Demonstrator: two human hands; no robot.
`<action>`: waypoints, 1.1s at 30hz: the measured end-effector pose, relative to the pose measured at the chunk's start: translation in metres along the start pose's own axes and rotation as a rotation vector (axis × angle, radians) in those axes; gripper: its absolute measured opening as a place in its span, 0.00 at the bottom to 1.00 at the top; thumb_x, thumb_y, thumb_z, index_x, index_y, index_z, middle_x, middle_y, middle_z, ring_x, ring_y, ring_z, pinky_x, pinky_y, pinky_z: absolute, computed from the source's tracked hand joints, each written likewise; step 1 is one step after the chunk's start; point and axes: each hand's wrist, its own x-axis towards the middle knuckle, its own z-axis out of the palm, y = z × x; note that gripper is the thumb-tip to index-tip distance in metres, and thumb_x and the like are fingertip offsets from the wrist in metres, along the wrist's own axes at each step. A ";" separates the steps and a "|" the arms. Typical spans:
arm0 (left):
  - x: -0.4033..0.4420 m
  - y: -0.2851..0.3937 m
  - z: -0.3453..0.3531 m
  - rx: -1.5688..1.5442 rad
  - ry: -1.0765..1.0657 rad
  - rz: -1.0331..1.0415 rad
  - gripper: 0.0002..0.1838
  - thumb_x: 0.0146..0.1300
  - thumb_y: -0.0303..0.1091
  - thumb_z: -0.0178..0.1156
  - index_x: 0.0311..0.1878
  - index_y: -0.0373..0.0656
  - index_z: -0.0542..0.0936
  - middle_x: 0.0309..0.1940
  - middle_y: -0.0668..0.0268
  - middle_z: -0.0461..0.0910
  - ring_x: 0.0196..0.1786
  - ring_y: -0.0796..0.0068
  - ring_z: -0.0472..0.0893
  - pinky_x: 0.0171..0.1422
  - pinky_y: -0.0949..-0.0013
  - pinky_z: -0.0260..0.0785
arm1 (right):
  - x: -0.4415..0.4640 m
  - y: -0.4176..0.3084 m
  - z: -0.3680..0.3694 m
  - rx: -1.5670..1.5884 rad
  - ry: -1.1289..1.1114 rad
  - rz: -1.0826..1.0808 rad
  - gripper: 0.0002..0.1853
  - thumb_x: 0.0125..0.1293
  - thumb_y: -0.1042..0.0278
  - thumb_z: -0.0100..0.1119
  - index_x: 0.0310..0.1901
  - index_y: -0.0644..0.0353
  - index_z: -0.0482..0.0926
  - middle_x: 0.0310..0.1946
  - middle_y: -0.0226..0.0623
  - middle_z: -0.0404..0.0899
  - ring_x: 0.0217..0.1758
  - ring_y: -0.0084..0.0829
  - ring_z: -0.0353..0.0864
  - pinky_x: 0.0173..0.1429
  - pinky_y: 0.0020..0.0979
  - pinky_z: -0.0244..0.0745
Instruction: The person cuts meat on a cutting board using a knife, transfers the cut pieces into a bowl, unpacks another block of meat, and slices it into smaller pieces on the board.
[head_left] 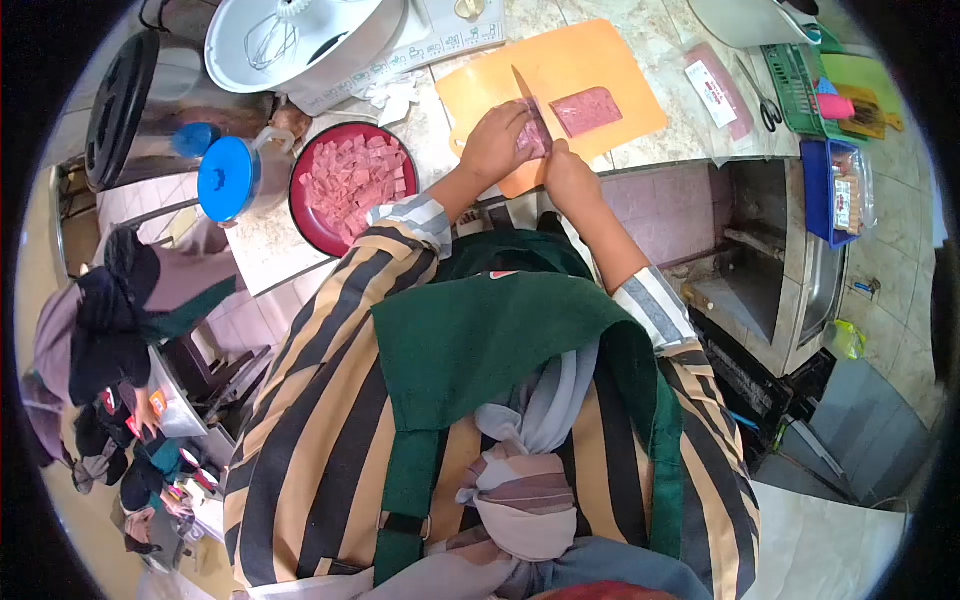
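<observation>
On the orange cutting board (620,60), my left hand (495,142) presses down on a pink meat piece (536,135), its fingers together. My right hand (570,175) is closed around the handle of a knife (522,85), whose blade lies along the meat beside my left fingers. A flat rectangular meat slab (586,111) rests on the board to the right. To the left, a red plate (300,212) holds many cut pink meat pieces (355,180).
A blue-lidded jug (226,180) stands left of the plate, a mixer bowl (300,45) behind it. Right of the board lie a packaged meat pack (715,95) and scissors (768,112), then a green basket (790,90) and a blue tray (817,190). Other people (110,300) are at lower left.
</observation>
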 end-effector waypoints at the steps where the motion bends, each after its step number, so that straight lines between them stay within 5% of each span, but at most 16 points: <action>1: 0.000 0.001 -0.001 0.000 -0.005 -0.012 0.28 0.54 0.41 0.67 0.56 0.36 0.76 0.60 0.54 0.74 0.64 0.54 0.72 0.71 0.56 0.63 | -0.004 0.000 -0.004 -0.003 -0.029 0.010 0.12 0.69 0.69 0.41 0.44 0.69 0.69 0.35 0.63 0.82 0.40 0.58 0.84 0.47 0.53 0.77; 27: -0.001 0.006 -0.004 -0.028 0.016 -0.009 0.27 0.52 0.37 0.69 0.55 0.36 0.77 0.59 0.53 0.74 0.63 0.53 0.72 0.70 0.57 0.63 | 0.000 0.006 0.031 0.052 0.054 0.023 0.12 0.71 0.65 0.41 0.44 0.67 0.67 0.31 0.61 0.82 0.37 0.61 0.83 0.43 0.56 0.76; 33: -0.002 0.007 -0.004 0.004 -0.001 -0.051 0.27 0.50 0.37 0.68 0.55 0.37 0.78 0.60 0.56 0.74 0.65 0.57 0.71 0.73 0.58 0.61 | -0.061 0.021 0.031 0.071 -0.016 0.104 0.11 0.72 0.65 0.42 0.44 0.66 0.67 0.31 0.63 0.81 0.37 0.62 0.82 0.44 0.57 0.75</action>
